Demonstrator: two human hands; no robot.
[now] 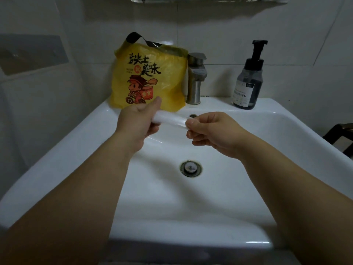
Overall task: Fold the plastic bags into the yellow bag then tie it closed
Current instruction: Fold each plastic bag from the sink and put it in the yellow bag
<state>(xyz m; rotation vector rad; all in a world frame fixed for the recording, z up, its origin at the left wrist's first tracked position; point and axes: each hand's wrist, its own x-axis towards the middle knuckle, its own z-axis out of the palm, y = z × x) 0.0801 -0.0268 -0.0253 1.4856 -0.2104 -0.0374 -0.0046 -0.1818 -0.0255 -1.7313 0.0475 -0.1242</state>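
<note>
Clear plastic bag (170, 120) stretches between left hand (136, 124) and right hand (212, 131).

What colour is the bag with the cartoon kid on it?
The bag is yellow, with black writing; the head view shows it.

Your left hand (135, 123) covers the lower edge of the yellow bag (149, 73). Between your hands the clear plastic bag (172, 120) is blurred. Beyond your right hand (214, 132), the bottle (246, 87) has print too small to read.
</note>
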